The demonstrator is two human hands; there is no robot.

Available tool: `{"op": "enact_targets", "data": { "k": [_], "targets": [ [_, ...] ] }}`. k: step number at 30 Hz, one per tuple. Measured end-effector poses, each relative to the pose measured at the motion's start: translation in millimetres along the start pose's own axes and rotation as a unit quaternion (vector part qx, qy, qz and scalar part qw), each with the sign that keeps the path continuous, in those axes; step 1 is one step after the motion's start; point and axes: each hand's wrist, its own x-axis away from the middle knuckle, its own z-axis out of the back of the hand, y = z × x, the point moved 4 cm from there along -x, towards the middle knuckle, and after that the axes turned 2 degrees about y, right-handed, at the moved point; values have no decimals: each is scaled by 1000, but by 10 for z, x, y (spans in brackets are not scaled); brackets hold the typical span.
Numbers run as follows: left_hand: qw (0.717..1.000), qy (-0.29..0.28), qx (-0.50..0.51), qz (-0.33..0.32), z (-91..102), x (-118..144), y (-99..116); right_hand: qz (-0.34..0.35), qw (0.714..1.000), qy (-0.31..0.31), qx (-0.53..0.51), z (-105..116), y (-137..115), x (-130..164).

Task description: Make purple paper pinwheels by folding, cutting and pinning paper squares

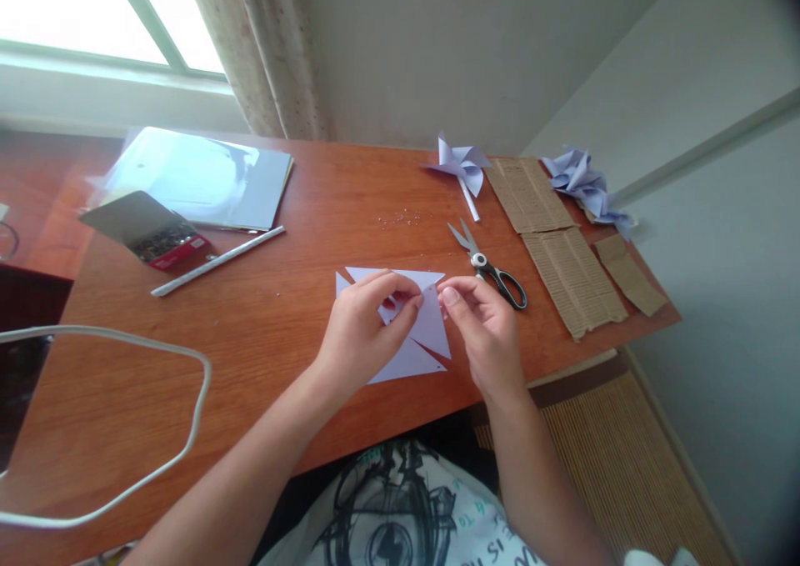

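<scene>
A square of pale paper [428, 324] lies on the table in front of me, with slits cut in from its corners and small dark holes near some tips. Over its upper left part rests my left hand [362, 320], thumb and forefinger pinched together; what is between them is too small to make out. My right hand [491, 333] is closed at the paper's right edge, fingertips beside the upper right flap, and whatever it pinches is hidden. Just beyond it are black-handled scissors [480, 261], blades parted. The left hand covers part of the paper.
A paper pinwheel [462, 166] on a white stick and several folded ones [584, 184] lie at the back right by corrugated cardboard [572, 278]. To the left are a rolled paper stick [218, 262], an opened small box [147, 228], a folder [200, 174] and a white cable [203, 399].
</scene>
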Motion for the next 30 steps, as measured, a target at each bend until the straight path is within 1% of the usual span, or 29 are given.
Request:
{"op": "enact_targets", "data": {
  "k": [5,9,12,17,20,22,24,26,28,30],
  "targets": [
    [1000,-9,-1,-5,-13,5,5,19,999,-10,50,-1,9,6],
    [1000,-23,-15,-6,-16,3,12,33,998,12,59,12,44,-14],
    [1000,-8,-22,-1,33,-15,-6,7,999,38,35,48,109,-22],
    [996,78,-9,31,178,-43,-113,-43,996,57,-46,132,210,-37],
    [993,107,-24,35,212,-43,-117,-75,992,51,-89,165,231,-48],
    [993,103,-48,16,208,-47,-74,-94,989,39,-110,171,222,-51],
    [992,86,-87,-7,201,-58,-30,-105,987,25,-117,168,197,-49],
    [989,76,-128,-14,212,-72,-23,-115,986,13,-118,163,169,-46],
    [986,79,-144,8,243,-86,-74,-126,983,8,-130,162,148,-43],
    [988,84,-118,49,265,-91,-168,-136,979,13,-149,175,136,-46]
  ]
}}
